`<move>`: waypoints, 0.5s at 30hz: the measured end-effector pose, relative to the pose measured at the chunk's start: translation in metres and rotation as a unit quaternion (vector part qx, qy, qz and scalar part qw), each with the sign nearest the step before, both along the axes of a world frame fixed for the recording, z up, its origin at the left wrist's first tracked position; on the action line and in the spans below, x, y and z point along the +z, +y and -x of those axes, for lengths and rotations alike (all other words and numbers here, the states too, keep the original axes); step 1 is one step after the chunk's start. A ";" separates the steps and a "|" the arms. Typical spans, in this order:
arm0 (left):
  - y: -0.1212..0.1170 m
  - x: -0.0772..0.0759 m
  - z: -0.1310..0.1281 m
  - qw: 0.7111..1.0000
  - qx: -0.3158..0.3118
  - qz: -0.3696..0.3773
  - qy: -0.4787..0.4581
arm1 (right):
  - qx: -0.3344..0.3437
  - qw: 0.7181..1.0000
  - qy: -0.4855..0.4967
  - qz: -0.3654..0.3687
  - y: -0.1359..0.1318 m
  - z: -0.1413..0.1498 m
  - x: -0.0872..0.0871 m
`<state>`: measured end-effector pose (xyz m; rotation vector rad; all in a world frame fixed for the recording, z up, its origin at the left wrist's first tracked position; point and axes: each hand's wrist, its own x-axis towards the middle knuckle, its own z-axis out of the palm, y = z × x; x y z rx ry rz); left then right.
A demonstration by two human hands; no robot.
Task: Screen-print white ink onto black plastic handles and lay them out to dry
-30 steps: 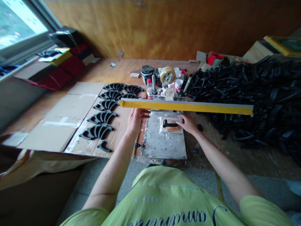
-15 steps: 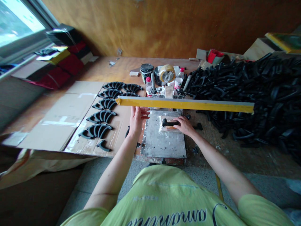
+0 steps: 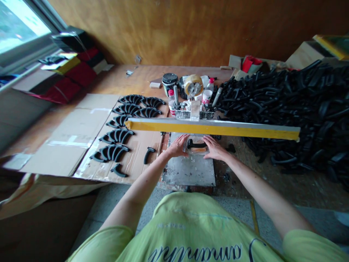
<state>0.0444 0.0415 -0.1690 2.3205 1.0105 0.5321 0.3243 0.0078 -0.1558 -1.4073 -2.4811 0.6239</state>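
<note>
Left hand point(image 3: 178, 146) and right hand point(image 3: 215, 149) spread flat on metal plate point(image 3: 189, 174), yellow straightedge point(image 3: 212, 129) just ahead, clear plastic bag point(image 3: 196, 147) between them around black handle point(image 3: 194, 144), second black handle point(image 3: 148, 154) on cardboard point(image 3: 136, 163) left of left hand.

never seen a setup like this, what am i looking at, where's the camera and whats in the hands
There's no machine here: one camera worn on a person's head looks down. The left hand and right hand lie open on a metal plate, either side of a black handle in clear plastic, and neither grips anything. A long yellow bar crosses the view beyond them. To the left, curved black handles lie in rows on cardboard; to the right is a big heap of similar ones.
</note>
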 end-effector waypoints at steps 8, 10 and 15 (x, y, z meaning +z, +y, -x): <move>0.001 -0.004 0.004 0.994 0.053 0.031 0.086 | -0.025 0.998 -0.010 0.058 0.000 0.001 0.007; 0.003 -0.005 0.004 0.992 0.055 0.040 0.107 | -0.025 0.997 -0.017 0.066 0.001 0.001 0.010; 0.007 -0.009 0.004 0.991 0.045 0.049 0.119 | -0.026 0.997 -0.019 0.073 0.002 0.001 0.010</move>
